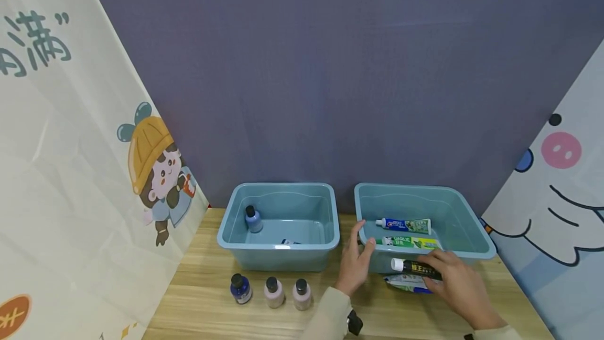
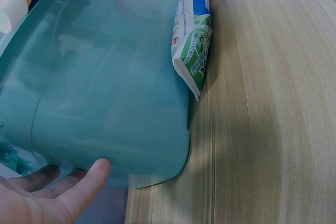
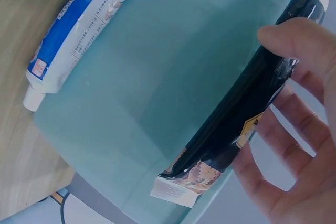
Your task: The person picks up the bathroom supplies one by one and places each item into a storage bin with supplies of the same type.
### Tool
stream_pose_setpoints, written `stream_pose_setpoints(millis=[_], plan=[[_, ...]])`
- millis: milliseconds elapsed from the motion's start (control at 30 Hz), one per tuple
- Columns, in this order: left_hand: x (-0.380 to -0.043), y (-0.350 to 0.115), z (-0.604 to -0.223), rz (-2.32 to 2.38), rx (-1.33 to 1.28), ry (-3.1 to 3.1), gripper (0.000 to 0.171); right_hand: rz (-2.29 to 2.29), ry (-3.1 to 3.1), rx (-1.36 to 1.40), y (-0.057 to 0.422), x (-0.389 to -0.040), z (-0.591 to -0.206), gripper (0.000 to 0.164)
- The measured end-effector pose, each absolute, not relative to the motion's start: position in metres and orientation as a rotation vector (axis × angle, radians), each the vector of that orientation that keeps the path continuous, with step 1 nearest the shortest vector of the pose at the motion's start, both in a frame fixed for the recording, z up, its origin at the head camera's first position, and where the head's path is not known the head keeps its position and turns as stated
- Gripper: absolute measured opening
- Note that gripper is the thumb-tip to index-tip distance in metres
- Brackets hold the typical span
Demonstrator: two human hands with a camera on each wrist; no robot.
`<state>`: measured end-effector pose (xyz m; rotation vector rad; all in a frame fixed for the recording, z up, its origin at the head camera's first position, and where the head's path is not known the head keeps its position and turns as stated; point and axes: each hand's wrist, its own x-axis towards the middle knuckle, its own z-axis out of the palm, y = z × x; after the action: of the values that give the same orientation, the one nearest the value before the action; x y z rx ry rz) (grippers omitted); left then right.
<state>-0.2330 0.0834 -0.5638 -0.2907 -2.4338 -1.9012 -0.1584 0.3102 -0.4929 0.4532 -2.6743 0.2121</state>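
My right hand (image 1: 460, 282) holds a black toothpaste tube (image 3: 231, 108) with a white cap, thumb on one side and fingers on the other. The tube is over the front rim of the right-hand blue bin (image 1: 472, 250). At that bin's front left corner my left hand (image 1: 355, 265) rests with fingers fairly straight, thumb toward the front wall. Inside the bin lie a blue and green toothpaste tube (image 1: 406, 225) and a green and yellow toothpaste tube (image 1: 409, 242). Below the held tube, a white, blue and green toothpaste tube (image 2: 193, 35) lies on the table against the bin's front.
To the left stands a second blue bin (image 1: 283, 258) holding a light-blue bottle (image 1: 254, 221) and another item mostly hidden by the rim. Before it on the wooden table (image 1: 198, 298) stand a dark blue bottle (image 1: 241, 289) and two pink bottles (image 1: 274, 294). A dark backdrop (image 1: 302, 77) rises behind.
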Motion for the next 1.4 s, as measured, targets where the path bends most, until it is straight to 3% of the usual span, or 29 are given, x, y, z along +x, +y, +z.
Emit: stream_pose_setpoints(millis=[1400], plan=[[-0.233, 0.083, -0.564, -1.910, -0.288, -2.443, 0.048, 0.143, -2.503, 0.568, 0.319, -0.174, -0.454, 0.050]])
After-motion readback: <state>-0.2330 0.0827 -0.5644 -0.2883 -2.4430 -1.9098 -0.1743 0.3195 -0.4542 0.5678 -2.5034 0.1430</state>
